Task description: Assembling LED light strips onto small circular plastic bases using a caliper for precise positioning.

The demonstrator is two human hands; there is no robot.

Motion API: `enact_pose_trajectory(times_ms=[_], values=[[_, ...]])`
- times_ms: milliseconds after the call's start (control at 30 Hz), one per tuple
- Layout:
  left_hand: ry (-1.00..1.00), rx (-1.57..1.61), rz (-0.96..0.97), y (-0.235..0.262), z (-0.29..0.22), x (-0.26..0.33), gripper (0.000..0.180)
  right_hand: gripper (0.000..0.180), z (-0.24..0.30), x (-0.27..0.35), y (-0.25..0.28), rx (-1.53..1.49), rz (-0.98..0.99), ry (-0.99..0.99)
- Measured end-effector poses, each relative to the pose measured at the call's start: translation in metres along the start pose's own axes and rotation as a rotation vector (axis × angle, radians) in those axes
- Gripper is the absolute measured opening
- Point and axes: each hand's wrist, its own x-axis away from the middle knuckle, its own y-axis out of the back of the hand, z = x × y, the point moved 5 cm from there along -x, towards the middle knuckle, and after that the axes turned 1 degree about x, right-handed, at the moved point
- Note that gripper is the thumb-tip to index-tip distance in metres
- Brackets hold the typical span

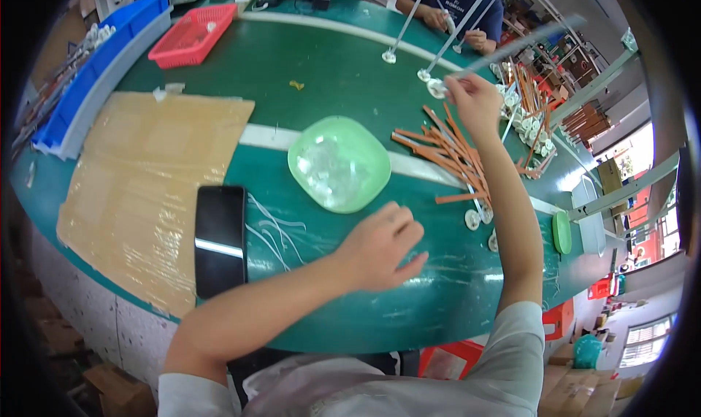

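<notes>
My right hand (473,99) reaches to the far right, fingers pinched on a thin pale rod (522,48) that slants up and is blurred. A white round base (437,88) shows by my fingertips; I cannot tell whether it belongs to that rod. Beside it, two similar rods (406,21) stand upright in white bases on the green table. Nearer me, my left hand (383,249) hovers with fingers loosely curled and thumb apart, nothing visible in it. Just beyond lies a light green bowl (376,165) holding clear small pieces. Orange-brown strips (445,150) are heaped under my right forearm.
A black phone (220,234) and thin white strips (274,231) lie left of my hand. Cardboard (150,198), a blue bin (102,66) and a red basket (193,37) stand farther left. Across the table a person (467,15) handles rods. White discs (537,132) pile at right.
</notes>
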Motion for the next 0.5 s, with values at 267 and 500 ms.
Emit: enact_pose_trajectory(times_ms=[267,500], values=[[0.026,-0.041,0.170,-0.010,0.001,-0.005,0.029,0.020,-0.133,-0.112,-0.117,0.353,-0.013,-0.262],[0.043,-0.034,0.234,-0.014,0.004,-0.005,0.026,0.020,-0.159,-0.106,-0.142,0.359,-0.008,-0.359]])
